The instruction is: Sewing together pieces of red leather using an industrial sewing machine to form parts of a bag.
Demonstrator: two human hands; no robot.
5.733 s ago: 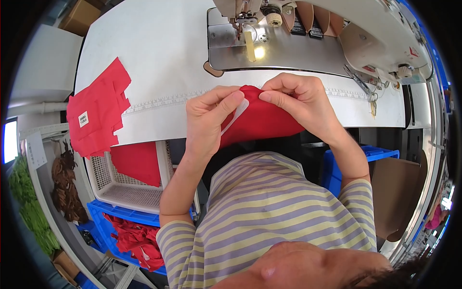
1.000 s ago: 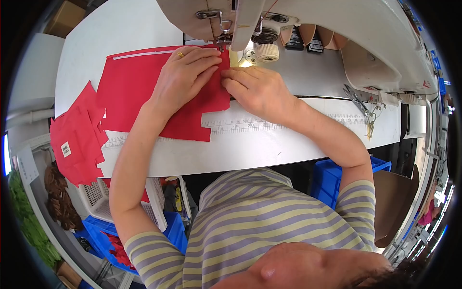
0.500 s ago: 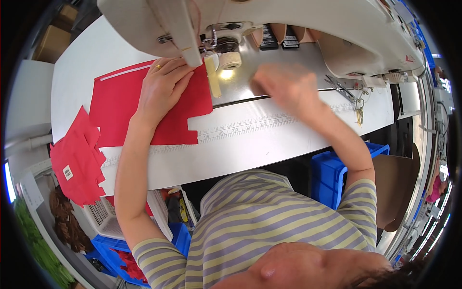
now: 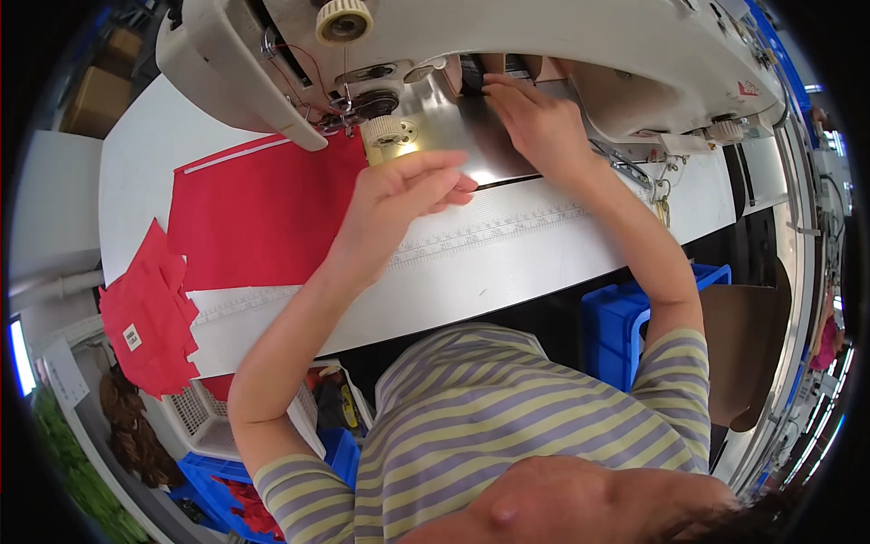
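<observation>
My left hand (image 4: 403,201) hangs over the ruler strip in front of the sewing machine (image 4: 435,41), fingers stretched to the right and nothing visible in them. Beside it, a red fabric piece (image 4: 263,208) with a white strip along its far edge lies on the white table, one end under the machine head. My right hand (image 4: 548,131) reaches under the machine arm, fingers extended. Its fingertips are at a stack of black labels (image 4: 472,74) in a small open holder; whether they touch one I cannot tell. The thumb is mostly hidden.
Scissors (image 4: 621,165) lie on the table right of my right hand. Red fabric pieces (image 4: 145,317) hang over the table's left edge, above a white basket (image 4: 217,422). A blue bin (image 4: 609,331) stands below the front edge at right.
My left hand has lifted off the red fabric and moved right. My right hand has moved up to the black labels. The view of the machine head has shifted.
</observation>
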